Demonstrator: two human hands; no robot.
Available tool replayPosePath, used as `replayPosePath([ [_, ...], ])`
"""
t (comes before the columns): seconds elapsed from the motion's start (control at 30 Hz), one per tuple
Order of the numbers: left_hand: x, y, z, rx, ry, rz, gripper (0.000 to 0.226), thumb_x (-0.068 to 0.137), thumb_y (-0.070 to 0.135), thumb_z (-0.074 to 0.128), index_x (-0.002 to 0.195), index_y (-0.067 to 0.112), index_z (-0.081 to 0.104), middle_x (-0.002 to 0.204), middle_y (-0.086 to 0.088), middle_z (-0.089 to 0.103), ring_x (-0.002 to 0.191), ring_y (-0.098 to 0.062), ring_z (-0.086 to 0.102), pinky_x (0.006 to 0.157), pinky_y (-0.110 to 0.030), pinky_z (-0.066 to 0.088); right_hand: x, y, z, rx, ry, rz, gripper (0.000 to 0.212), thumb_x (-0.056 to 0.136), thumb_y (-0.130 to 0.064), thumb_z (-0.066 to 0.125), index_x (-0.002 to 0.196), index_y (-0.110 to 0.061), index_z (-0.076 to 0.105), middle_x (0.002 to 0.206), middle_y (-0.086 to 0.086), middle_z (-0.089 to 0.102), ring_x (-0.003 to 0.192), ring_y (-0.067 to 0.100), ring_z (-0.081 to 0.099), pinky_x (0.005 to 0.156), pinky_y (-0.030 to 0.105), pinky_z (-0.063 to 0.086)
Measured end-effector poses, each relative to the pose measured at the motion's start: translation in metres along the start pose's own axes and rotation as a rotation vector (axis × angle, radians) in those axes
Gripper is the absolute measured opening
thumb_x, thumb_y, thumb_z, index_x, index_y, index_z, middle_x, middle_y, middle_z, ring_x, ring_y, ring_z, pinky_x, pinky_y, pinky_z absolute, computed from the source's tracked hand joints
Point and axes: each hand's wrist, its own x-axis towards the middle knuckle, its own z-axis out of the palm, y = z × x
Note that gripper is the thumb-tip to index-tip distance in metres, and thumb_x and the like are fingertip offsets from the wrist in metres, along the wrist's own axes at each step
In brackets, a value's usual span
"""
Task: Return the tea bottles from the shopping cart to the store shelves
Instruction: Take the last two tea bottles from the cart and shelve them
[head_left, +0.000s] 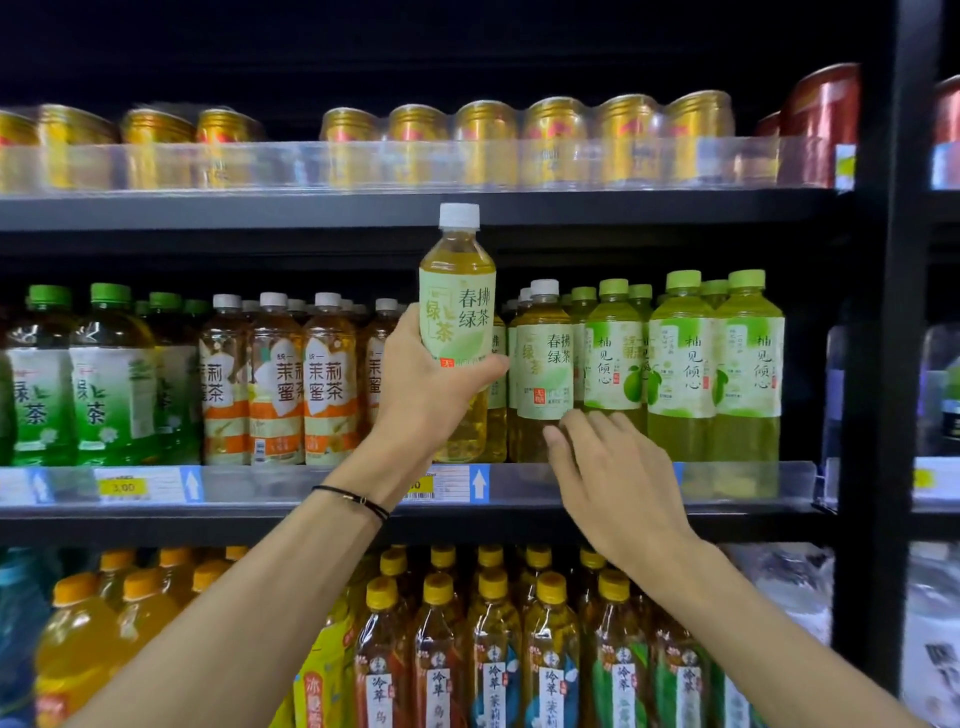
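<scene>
Mid-shelving — clamping green tea bottle (457, 306) in left grip (431, 384), with right grip (613, 467) spread; next, slotting beside matching bottles (545, 364) rightward.

The lower label of the tea bottle (457, 291) is covered, and the gold cans (483, 140) are blurred.

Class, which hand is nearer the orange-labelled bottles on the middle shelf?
Left. The left hand, gripping a green tea bottle, is just beside the orange-labelled bottles; the right hand is farther to their right.
</scene>
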Motion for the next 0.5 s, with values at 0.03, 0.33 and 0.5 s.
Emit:
replayPosePath([
  [0.03,0.001,-0.003,0.003,0.016,0.007,-0.019,0.06,0.073,0.013,0.094,0.123,0.02,0.061,0.111,0.001,0.076,0.101,-0.014,0.075,0.082,-0.039,0.065,-0.006,0.004,0.004,-0.038,0.01,-0.033,0.038,0.109,-0.037,0.029,0.096,-0.02,0.06,0.086,-0.002,0.063,0.077,0.02,0.054,0.065,0.035,0.047],
  [0.33,0.011,-0.022,0.019,0.083,-0.064,-0.187,0.051,0.075,0.009,0.091,0.111,0.03,0.063,0.11,0.005,0.074,0.101,-0.01,0.071,0.072,-0.023,0.06,-0.019,0.018,0.031,-0.173,0.2,-0.166,0.04,0.111,-0.035,0.027,0.083,-0.018,0.052,0.075,0.001,0.05,0.07,0.024,0.041,0.067,0.04,0.036],
  [0.5,0.023,-0.026,0.024,0.045,-0.091,-0.353,0.058,0.071,0.004,0.093,0.119,0.019,0.063,0.108,0.001,0.074,0.1,-0.013,0.069,0.07,-0.023,0.056,-0.021,0.021,0.036,-0.178,0.24,-0.19,0.039,0.11,-0.034,0.029,0.083,-0.017,0.052,0.075,0.002,0.051,0.069,0.023,0.043,0.066,0.04,0.038],
])
